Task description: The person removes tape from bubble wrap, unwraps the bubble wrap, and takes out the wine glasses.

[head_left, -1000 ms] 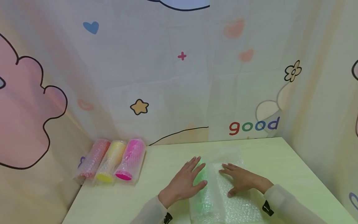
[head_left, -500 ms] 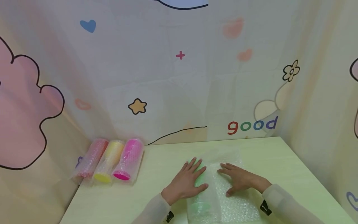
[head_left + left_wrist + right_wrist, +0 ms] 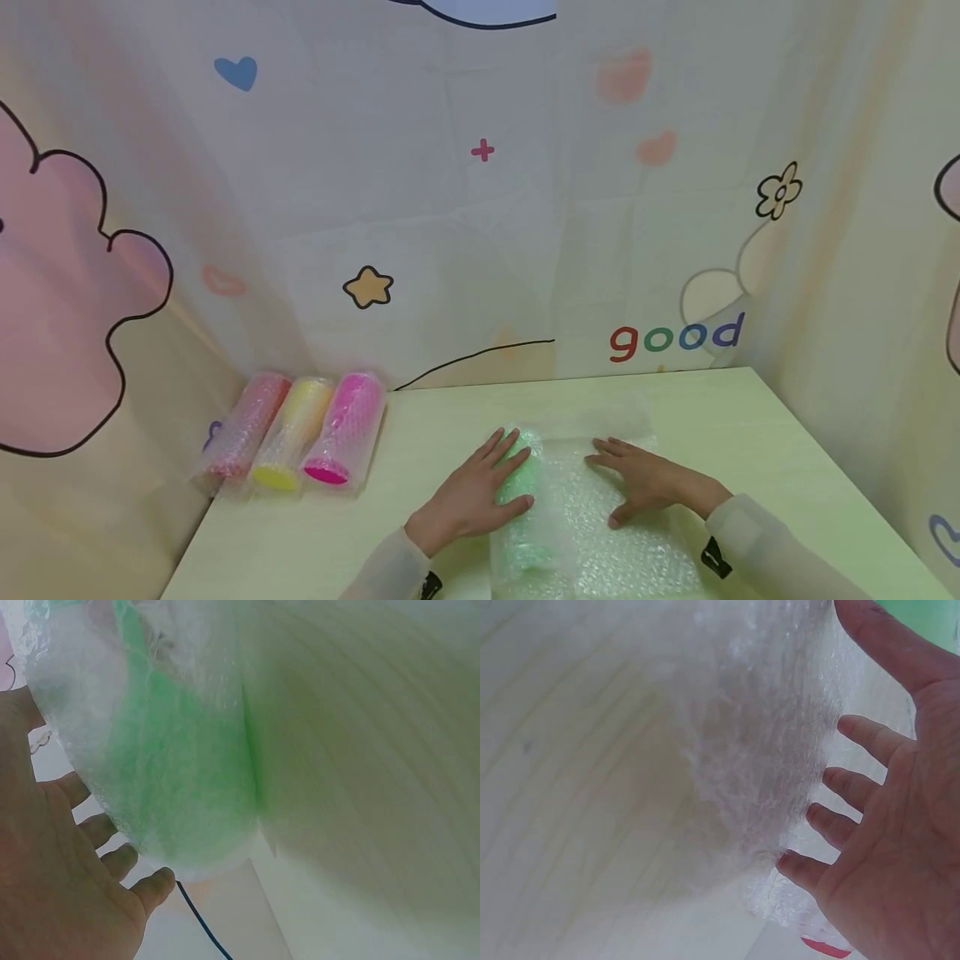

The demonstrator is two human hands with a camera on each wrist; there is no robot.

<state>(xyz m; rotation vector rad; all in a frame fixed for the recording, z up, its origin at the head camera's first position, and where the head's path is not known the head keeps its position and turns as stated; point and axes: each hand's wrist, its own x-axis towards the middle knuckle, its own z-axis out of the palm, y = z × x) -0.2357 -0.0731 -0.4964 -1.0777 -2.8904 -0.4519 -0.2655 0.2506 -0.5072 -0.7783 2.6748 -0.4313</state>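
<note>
A green cylinder-like thing (image 3: 525, 542) lies at the front of the table, covered in clear bubble wrap (image 3: 626, 562). My left hand (image 3: 471, 497) rests over the far part of it with fingers spread, thumb toward the middle. In the left wrist view the fingertips touch the rounded wrap around the green thing (image 3: 176, 765). Flat bubble wrap extends to the right, and my right hand (image 3: 651, 479) lies on it, fingers extended. The right wrist view has those fingertips against the wrap (image 3: 757, 727). The wrapping blurs the green thing's exact kind.
Three bubble-wrapped cylinders, one red (image 3: 251, 425), one yellow (image 3: 296, 433) and one pink (image 3: 347, 429), lie side by side at the table's back left. A printed curtain (image 3: 450, 208) hangs behind and beside the pale table (image 3: 420, 442).
My left hand and the wrapped green thing have shifted left, baring more flat bubble wrap between the hands. My right hand stays about where it was.
</note>
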